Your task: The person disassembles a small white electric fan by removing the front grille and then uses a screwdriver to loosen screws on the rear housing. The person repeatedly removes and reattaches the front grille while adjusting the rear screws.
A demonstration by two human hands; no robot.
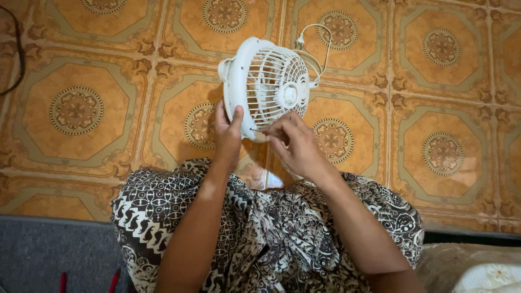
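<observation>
A small white fan with a wire grille is held up above my lap, its grille turned toward the right. My left hand grips the fan's lower rim from behind, thumb on the front edge. My right hand pinches a thin metal tool, whose tip touches the bottom of the fan's rim. A white cord with a plug loops out from behind the fan onto the floor.
Orange patterned floor tiles lie all around. My lap is covered by black-and-white patterned cloth. A grey mat with red-handled tools lies at the lower left, and a pale cushion at the lower right.
</observation>
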